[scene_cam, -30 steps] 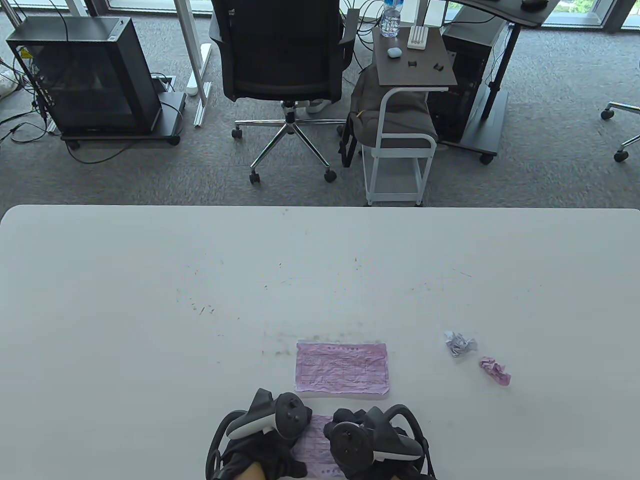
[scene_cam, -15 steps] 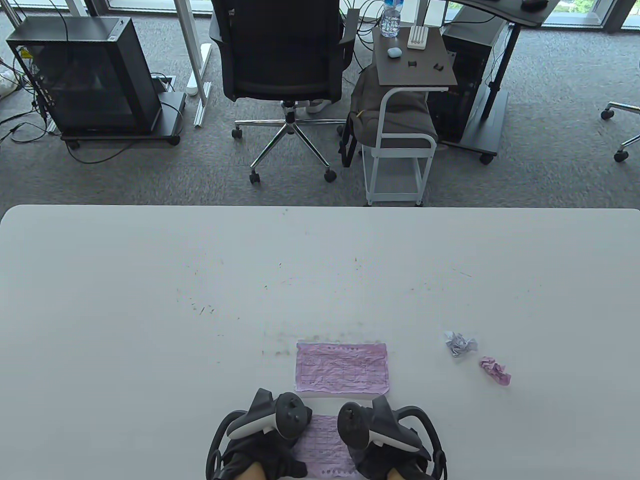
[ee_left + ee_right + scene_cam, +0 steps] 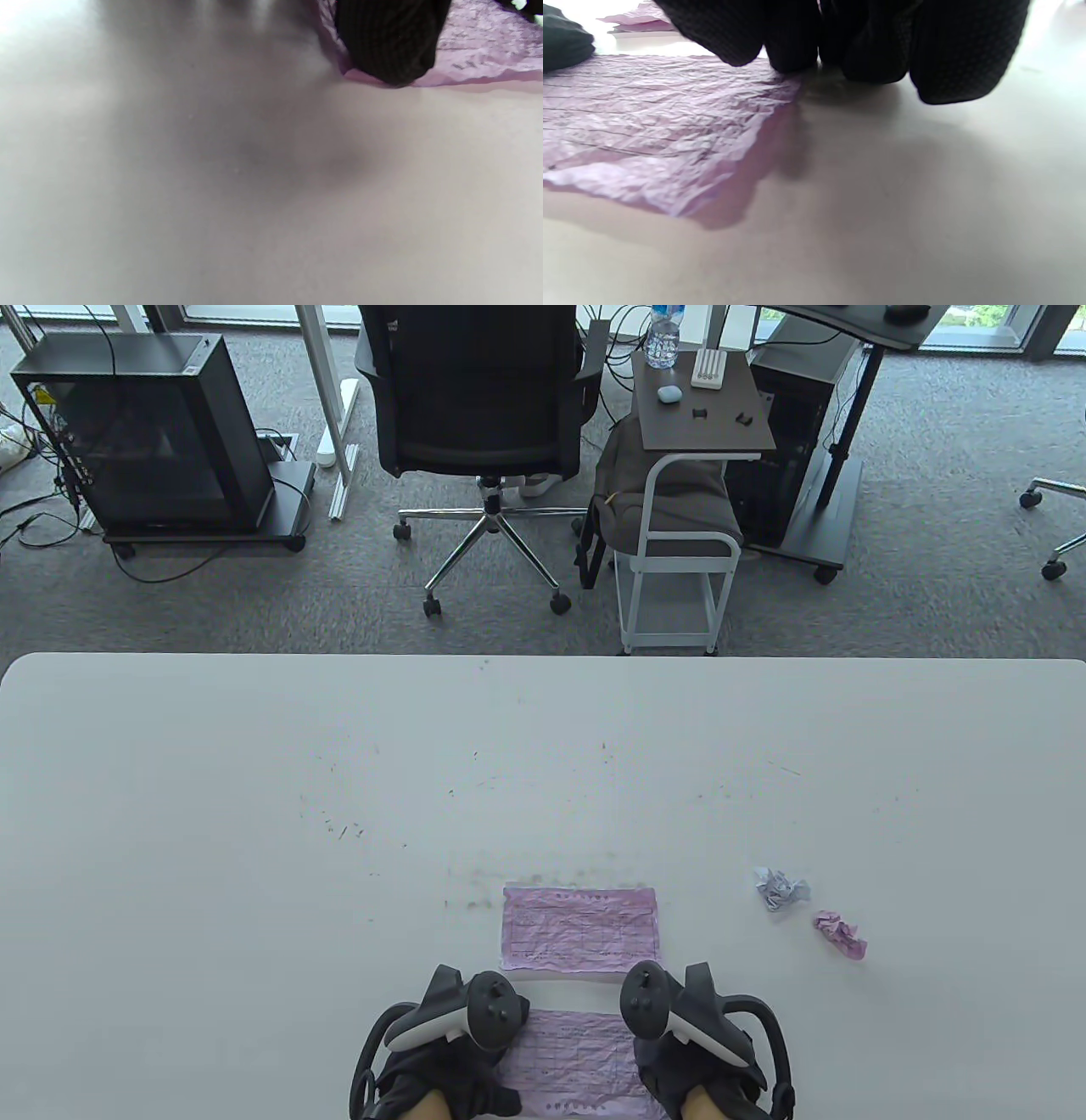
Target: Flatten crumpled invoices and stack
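A wrinkled pink invoice point(image 3: 568, 1060) lies flat at the table's near edge between my two hands. My left hand point(image 3: 450, 1056) presses on its left edge; in the left wrist view one gloved finger point(image 3: 386, 42) rests on the pink invoice point(image 3: 479, 55). My right hand point(image 3: 689, 1056) lies at the sheet's right edge, and its fingertips point(image 3: 963, 55) touch the table just past the invoice's point(image 3: 649, 118) corner. Just beyond the hands sits a stack of flattened invoices point(image 3: 581, 929) with a pink sheet on top. A crumpled white ball point(image 3: 780, 889) and a crumpled pink ball point(image 3: 840, 935) lie to the right.
The white table point(image 3: 254, 814) is scuffed near its middle. Beyond its far edge stand an office chair point(image 3: 484, 398), a small side cart point(image 3: 679, 517) and a computer case point(image 3: 144, 432) on the carpet.
My right hand has slid rightward across the near pink invoice, from its middle to its right edge, uncovering more of the sheet. The left hand has stayed put.
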